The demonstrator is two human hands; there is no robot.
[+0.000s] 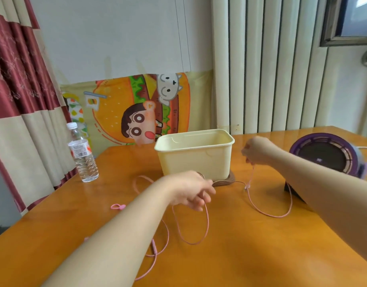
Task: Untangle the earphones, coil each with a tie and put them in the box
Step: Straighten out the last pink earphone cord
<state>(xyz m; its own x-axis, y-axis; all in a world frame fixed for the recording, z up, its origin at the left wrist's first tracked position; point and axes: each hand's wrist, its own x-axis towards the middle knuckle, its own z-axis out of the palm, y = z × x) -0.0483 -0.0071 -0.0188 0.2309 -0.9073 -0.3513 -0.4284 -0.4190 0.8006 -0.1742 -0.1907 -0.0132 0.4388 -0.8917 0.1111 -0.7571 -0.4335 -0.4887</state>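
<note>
Pink earphones [207,222] lie in loose loops across the orange table [251,255]. My left hand [193,189] is raised just in front of the cream box [196,156] and pinches the cord, which hangs from it in a loop. My right hand [257,151], to the right of the box, grips another stretch of the pink cord, and it hangs down from the fist. A thin darker cord [230,181] runs between the hands past a brown coil at the box's base. A pink tie [117,206] lies on the table left of my left arm.
A clear water bottle [83,156] stands at the table's left edge. A purple round fan [325,155] sits at the right, behind my right forearm. Curtains hang left, and a cartoon cloth covers the wall behind.
</note>
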